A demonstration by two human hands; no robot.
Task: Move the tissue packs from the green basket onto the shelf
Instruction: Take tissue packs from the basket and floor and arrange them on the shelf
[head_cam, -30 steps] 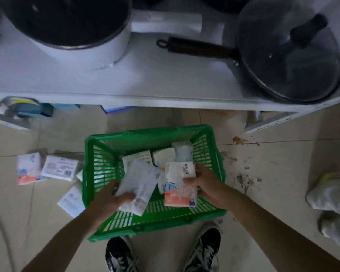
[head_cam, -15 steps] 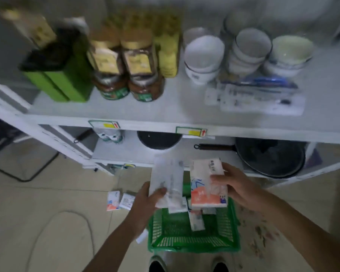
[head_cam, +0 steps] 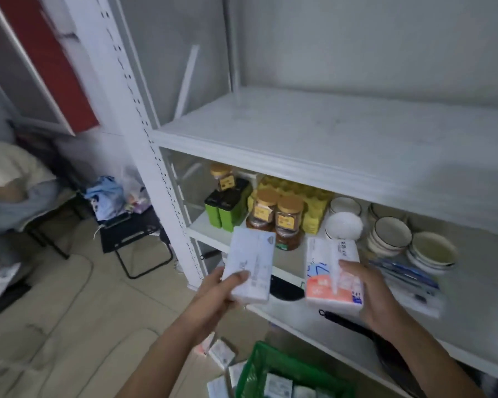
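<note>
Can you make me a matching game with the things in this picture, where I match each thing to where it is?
Things:
1. white tissue pack
2. orange-and-white tissue pack
3. green basket
4. stacked bowls

Places:
A. on the floor below the hands
B. in the left hand
C. on the middle shelf, beside the jars
D. in the right hand

Pairs: 1-B, 2-D, 3-A, 4-C
</note>
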